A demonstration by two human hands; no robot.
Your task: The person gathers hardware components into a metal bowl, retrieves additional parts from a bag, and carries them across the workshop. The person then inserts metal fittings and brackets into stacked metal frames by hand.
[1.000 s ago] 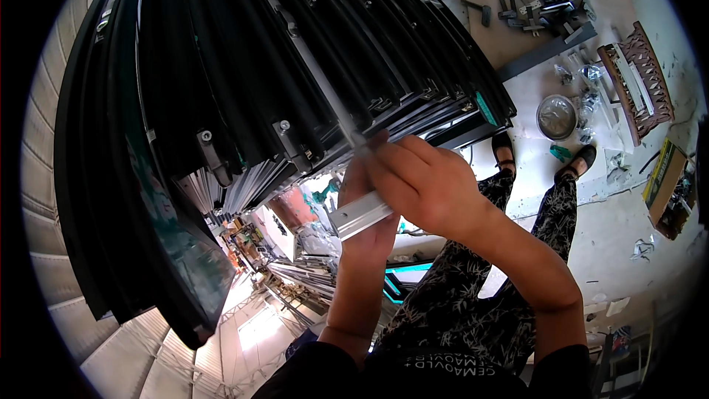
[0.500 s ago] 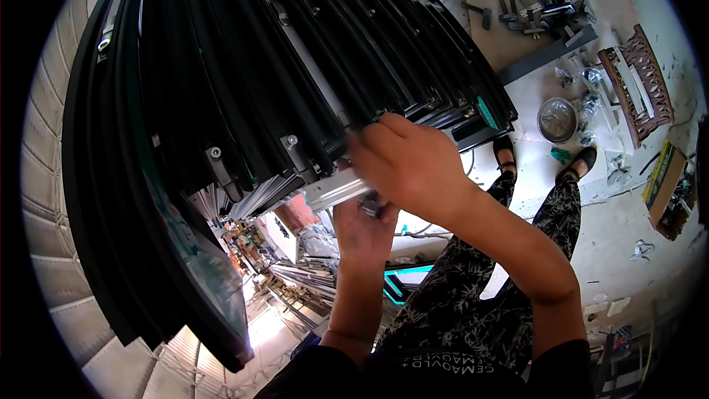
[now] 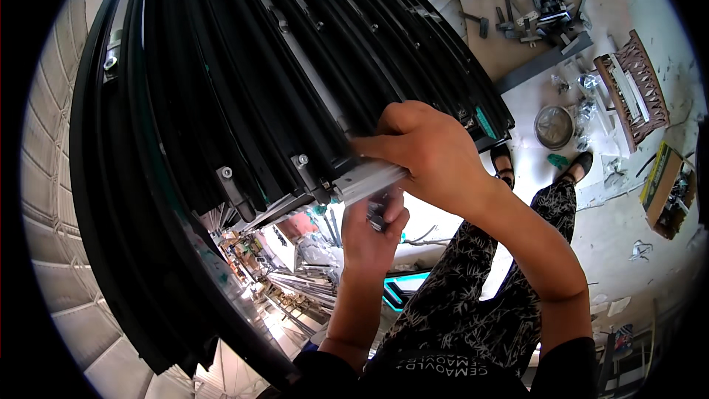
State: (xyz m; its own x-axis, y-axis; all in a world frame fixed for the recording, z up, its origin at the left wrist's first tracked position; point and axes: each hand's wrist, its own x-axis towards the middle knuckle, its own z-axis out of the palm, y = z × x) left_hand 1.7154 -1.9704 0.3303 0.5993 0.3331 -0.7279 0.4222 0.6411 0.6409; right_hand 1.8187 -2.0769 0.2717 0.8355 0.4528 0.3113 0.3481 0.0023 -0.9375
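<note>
R hand (image 3: 436, 151), ctr of frame, fingers bent over the right end of 1 silver metal strip (image 3: 362, 181); can't tell if it's gripping. Strip sits mid-frame, by the lower ends of the black metal profiles (image 3: 221, 81) filling upper left. L hand (image 3: 367, 244), just below strip, fingers curled round 1 small shiny part (image 3: 377, 216). Round metal bowl (image 3: 554, 127) on floor, right side.
</note>
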